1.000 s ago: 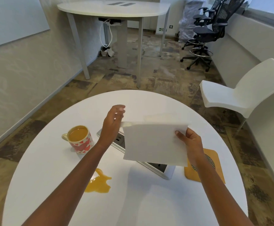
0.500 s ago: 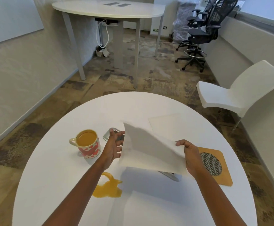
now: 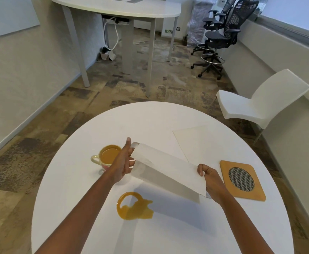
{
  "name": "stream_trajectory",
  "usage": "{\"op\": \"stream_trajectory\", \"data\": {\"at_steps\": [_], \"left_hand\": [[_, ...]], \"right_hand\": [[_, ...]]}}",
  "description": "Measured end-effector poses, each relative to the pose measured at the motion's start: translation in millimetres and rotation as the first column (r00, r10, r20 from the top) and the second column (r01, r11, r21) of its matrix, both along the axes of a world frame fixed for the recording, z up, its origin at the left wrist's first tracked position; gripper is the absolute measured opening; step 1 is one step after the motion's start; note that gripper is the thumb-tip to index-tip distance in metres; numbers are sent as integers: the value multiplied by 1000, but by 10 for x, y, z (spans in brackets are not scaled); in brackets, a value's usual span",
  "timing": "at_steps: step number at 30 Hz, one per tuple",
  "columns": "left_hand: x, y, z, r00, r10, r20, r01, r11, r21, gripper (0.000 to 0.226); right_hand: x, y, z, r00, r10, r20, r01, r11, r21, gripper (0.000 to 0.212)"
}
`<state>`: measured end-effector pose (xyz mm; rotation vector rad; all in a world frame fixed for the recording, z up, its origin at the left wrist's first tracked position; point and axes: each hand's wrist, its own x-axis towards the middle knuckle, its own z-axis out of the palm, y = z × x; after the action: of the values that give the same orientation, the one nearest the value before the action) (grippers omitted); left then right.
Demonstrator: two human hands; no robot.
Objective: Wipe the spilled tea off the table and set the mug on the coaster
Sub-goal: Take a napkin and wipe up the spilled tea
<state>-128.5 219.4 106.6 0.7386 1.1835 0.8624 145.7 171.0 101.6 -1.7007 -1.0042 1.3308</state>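
While both hands hold a white paper towel (image 3: 166,171) in the air above the table (image 3: 76,189), the sheet folds over on itself between them. The left hand (image 3: 122,162) has its fingers spread at the towel's far left end, thumb up; whether it grips the sheet or only presses against it is hard to tell. The right hand (image 3: 209,177) pinches the near right corner between thumb and fingers. The tea spill (image 3: 134,208) lies on the table below the towel, nearer the person, untouched. The mug (image 3: 106,157), full of tea, stands upright just behind the left hand, its handle pointing left. The coaster (image 3: 241,180) lies flat to the right of the right hand, well apart from the mug. A second sheet (image 3: 195,140) lies flat on the table beyond the towel.
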Motion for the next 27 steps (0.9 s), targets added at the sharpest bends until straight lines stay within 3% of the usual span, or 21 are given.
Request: {"op": "stream_trajectory", "data": {"at_steps": [2, 7, 12, 17, 21, 23, 27], "left_hand": [[-79, 17, 32, 998, -40, 40, 40, 999, -20, 58], [-176, -19, 122, 993, -109, -50, 109, 994, 0, 29], [-278, -27, 156, 991, -63, -116, 69, 996, 49, 13], [-321, -30, 169, 994, -21, -107, 35, 990, 134, 20], [-371, -46, 189, 997, 3, -83, 12, 983, 184, 23], [-391, -54, 197, 998, -1, -70, 15, 979, 201, 22], [-422, -65, 218, 999, -9, -49, 19, 975, 220, 20]], "right_hand": [[-57, -15, 5, 998, 12, 54, -11, 1000, -10, 48], [-183, -56, 55, 997, -14, 82, 17, 999, -36, 45], [-308, -106, 135, 999, -49, 7, 49, 999, -17, 44], [-431, -195, 164, 949, -143, -280, 152, 988, 12, 33], [-457, -226, 104, 793, -223, -567, 244, 969, -40, 28], [-467, -229, 86, 812, -199, -549, 195, 979, -66, 37], [-558, -240, 56, 896, -127, -425, 141, 990, 0, 32]]}}
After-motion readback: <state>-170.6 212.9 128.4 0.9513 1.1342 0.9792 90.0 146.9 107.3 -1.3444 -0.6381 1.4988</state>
